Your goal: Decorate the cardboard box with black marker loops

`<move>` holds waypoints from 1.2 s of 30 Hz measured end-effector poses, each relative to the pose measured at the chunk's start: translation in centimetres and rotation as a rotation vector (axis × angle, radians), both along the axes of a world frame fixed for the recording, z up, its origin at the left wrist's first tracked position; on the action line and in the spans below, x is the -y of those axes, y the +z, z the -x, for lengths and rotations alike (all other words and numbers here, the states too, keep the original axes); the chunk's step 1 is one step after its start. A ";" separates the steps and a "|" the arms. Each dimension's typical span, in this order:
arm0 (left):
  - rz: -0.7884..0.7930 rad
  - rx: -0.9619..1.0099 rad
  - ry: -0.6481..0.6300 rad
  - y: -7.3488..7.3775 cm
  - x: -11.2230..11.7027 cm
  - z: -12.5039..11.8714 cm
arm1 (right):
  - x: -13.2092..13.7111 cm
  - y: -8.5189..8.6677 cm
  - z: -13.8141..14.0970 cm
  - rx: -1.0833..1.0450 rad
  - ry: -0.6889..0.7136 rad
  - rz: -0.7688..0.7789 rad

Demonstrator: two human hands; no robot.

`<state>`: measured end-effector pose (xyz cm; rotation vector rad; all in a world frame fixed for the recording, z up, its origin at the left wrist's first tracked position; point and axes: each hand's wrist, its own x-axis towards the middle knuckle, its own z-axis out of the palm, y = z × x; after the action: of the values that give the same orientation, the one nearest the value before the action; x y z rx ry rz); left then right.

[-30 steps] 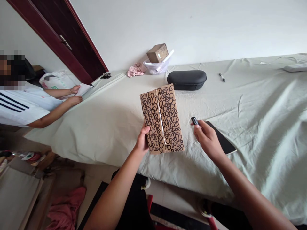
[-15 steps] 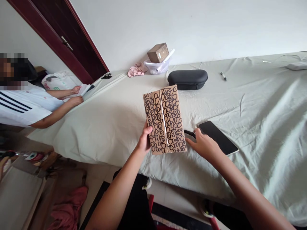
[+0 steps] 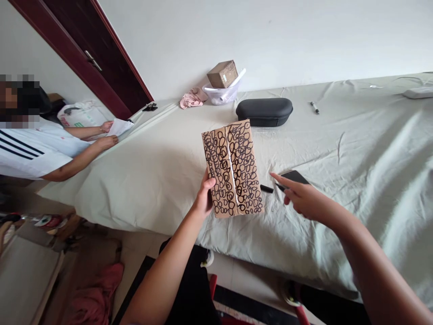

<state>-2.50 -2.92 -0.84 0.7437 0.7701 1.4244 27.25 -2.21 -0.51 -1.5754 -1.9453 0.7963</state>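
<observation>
My left hand (image 3: 204, 195) grips the left edge of a cardboard box (image 3: 233, 171), thumb on its front. Black hand-drawn circles cover the box's face, and a pale seam runs down it. To the right, my right hand (image 3: 297, 193) holds a black marker (image 3: 280, 186), its tip showing below the stretched index finger; the rest is hidden in the hand. Between the box and that hand lies a short black piece (image 3: 267, 188), which looks like a marker cap. A dark tablet (image 3: 295, 177) on the cloth is partly covered by my right hand.
A black zip case (image 3: 264, 112) sits behind the box on the cloth-covered surface (image 3: 162, 180). Farther back are a clear bowl (image 3: 221, 95) with a small carton (image 3: 223, 74), a pink cloth (image 3: 193, 98) and another marker (image 3: 314, 107). At left, another person (image 3: 37, 149) holds white paper (image 3: 120, 127).
My right hand has moved away from the box, rightward over the tablet, with the marker in it and the index finger stretched out. The short black piece stays behind. The left hand and box hold still.
</observation>
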 end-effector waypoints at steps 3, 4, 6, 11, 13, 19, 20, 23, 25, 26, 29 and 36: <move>-0.021 -0.021 -0.005 -0.3 -0.1 0.0 | 0.0 2.4 0.0 -0.343 -0.008 0.190; -0.032 -0.027 -0.004 -0.4 -0.1 0.1 | 0.2 3.2 0.2 -0.506 0.015 0.225; -0.055 -0.035 -0.003 -0.6 -0.2 0.1 | 0.6 4.4 0.7 -0.783 0.094 0.224; -0.101 -0.080 -0.039 -0.6 0.0 -0.2 | 2.2 5.6 2.2 -0.965 0.275 -0.115; -0.121 -0.105 -0.034 -0.5 0.2 -0.4 | 2.5 6.0 3.3 -0.891 0.301 -0.306; -0.148 -0.128 0.003 -0.3 0.4 -1.0 | 0.6 8.2 8.7 -0.712 0.174 -0.545; -0.152 -0.127 0.004 -0.3 0.4 -1.1 | 0.1 8.3 9.4 -0.660 0.143 -0.595; -0.174 -0.134 0.007 -0.3 0.4 -1.4 | -1.4 7.3 10.5 -0.550 0.089 -0.743; -0.197 -0.156 0.000 -0.4 0.3 -1.4 | -2.1 5.8 10.4 -0.587 0.116 -0.793; -0.206 -0.169 -0.006 -0.5 0.2 -1.4 | -2.3 5.1 10.2 -0.642 0.137 -0.807; -0.222 -0.198 -0.014 -0.8 0.0 -1.3 | -2.7 3.3 9.7 -0.798 0.174 -0.840; -0.256 -0.221 0.010 -1.1 0.1 -1.4 | -2.2 4.2 10.0 -0.688 0.191 -0.871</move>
<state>-1.15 -2.97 -1.91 1.1104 0.7684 1.4821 17.24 -0.04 3.71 -0.5088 -1.5742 0.3717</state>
